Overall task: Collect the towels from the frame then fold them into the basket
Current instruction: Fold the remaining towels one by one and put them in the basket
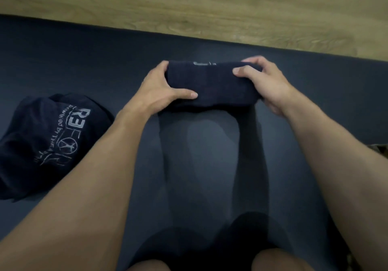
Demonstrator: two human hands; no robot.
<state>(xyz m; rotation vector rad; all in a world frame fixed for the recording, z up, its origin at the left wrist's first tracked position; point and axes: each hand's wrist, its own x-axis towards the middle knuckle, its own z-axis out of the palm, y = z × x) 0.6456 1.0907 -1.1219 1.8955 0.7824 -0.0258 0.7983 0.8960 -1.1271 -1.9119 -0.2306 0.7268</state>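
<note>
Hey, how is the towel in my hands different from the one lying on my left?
The folded towel is a compact bundle; the crumpled towel lies loose. Left hand and right hand grip the folded towel's ends; nothing touches the crumpled towel. The crumpled towel shows large white lettering, the folded towel barely any. Both are dark.

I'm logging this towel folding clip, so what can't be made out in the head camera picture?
Head view, basket and frame: outside the picture.
Folded dark navy towel: white print tucked into the far fold; left hand and right hand cover its ends.
Crumpled dark printed towel: cut by the left edge, lettering creased.
Patterned thing, right edge: cut off, unidentifiable.
</note>
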